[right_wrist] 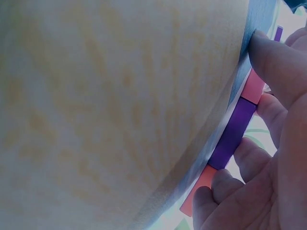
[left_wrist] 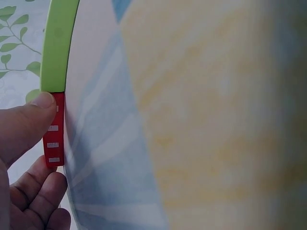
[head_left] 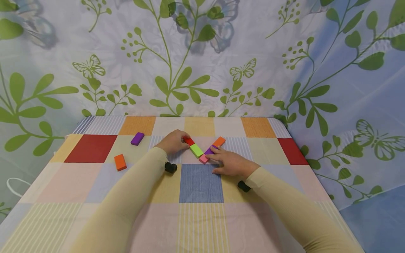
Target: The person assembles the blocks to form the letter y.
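Note:
In the head view, several flat coloured blocks form a V on the cloth. Its left arm is a red block at the far end and a lime green block. Its right arm runs from a pink block at the point through a purple block to an orange block. My left hand pinches the red block, thumb on top and a finger at its end. My right hand rests its spread fingers along the right arm, thumb on the cloth.
To the left, another purple block and another orange block lie apart on the patchwork tablecloth. A leaf-printed curtain hangs behind the table and along the right side.

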Available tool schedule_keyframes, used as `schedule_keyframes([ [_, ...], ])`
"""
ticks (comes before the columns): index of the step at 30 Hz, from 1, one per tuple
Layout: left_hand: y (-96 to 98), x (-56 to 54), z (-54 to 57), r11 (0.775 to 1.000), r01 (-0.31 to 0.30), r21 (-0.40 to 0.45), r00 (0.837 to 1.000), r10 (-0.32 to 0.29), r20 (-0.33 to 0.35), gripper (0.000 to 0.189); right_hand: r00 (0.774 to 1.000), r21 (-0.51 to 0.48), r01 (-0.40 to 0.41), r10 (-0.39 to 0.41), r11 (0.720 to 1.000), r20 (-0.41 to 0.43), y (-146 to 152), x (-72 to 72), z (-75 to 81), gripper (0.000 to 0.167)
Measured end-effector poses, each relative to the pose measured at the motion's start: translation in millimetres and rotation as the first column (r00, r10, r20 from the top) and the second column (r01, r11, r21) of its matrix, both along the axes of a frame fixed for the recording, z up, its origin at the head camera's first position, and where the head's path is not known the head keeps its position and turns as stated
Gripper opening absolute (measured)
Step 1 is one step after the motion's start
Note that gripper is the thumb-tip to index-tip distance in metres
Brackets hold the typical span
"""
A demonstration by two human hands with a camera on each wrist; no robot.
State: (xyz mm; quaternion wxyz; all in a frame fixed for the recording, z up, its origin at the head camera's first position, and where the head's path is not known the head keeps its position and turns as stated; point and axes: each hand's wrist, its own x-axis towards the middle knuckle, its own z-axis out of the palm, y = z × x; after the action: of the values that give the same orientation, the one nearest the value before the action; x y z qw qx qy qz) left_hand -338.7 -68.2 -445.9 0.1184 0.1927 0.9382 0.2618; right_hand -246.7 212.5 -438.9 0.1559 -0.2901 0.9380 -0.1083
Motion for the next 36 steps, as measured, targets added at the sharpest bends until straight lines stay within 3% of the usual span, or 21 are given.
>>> schedule_keyframes([
  [17,0.0,1.5,1.2,1.0,0.01,0.005,1.0,-0.01,-0.011,0.044,1.0,-0.001,0.003,-0.003,1.0,0.013,-1.7,2.0,4.0,0.075],
  [24,-4.8,1.7,2.9,0.999,0.044,0.014,0.998,-0.043,-0.035,0.042,1.0,-0.007,0.003,-0.003,1.0,0.011,-1.9,2.0,3.5,0.075],
  [29,-16.5,4.9,9.9,0.999,0.038,-0.017,0.999,-0.038,-0.034,0.045,1.0,-0.008,-0.005,0.005,1.0,0.01,-2.3,0.8,1.7,0.075],
  [36,-43.4,14.3,26.7,0.992,0.08,-0.095,0.993,-0.088,-0.08,0.052,0.999,-0.024,-0.034,0.034,0.999,-0.004,0.3,1.1,3.1,0.074],
])
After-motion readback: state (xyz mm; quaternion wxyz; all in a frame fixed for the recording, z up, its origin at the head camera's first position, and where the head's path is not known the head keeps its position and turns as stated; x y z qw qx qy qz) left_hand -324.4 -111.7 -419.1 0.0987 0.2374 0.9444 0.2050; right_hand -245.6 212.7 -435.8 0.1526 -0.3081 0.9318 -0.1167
